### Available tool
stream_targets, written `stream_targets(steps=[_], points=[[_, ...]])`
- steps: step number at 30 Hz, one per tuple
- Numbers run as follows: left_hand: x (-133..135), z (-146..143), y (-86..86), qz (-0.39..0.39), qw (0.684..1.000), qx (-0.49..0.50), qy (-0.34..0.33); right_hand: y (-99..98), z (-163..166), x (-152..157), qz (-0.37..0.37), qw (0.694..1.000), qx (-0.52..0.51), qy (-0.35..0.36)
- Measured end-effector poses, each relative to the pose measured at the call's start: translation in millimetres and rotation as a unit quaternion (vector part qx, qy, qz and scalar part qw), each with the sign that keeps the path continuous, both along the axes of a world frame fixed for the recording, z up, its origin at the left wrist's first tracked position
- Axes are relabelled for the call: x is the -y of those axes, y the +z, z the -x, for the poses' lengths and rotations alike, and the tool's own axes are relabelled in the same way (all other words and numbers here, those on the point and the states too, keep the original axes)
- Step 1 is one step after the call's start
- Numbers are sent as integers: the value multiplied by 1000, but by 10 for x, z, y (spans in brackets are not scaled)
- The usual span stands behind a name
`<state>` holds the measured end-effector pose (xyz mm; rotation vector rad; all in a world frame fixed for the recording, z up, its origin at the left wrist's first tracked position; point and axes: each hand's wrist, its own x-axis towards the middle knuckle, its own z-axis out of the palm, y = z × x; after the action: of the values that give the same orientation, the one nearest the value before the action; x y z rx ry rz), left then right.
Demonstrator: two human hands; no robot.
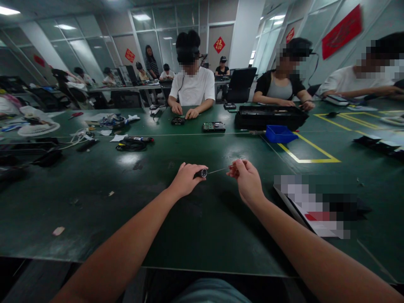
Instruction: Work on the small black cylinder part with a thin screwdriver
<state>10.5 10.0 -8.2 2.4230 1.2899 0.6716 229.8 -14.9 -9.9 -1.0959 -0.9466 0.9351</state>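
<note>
My left hand is closed round a small dark cylinder with a silver end, held just above the green table. A thin metal rod or wire runs from that end to my right hand, whose fingers pinch its far tip. Both hands hover near the table's middle, a short gap between them.
A blurred flat sheet lies to my right. Farther off are a blue bin, a long black case, a circuit board, coiled black cable and clutter at far left. Three people sit across the table working.
</note>
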Motion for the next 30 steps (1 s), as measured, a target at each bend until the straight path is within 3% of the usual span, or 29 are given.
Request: stream_targets(steps=[8,14,30], points=[[47,-52,29,6,1000,14,5,22,34,85,-46,990,127,32],[50,-58,22,-8,1000,19,10,98,59,165,-71,974,214,13],[67,-65,34,-7,999,51,14,101,67,169,-66,981,179,11]])
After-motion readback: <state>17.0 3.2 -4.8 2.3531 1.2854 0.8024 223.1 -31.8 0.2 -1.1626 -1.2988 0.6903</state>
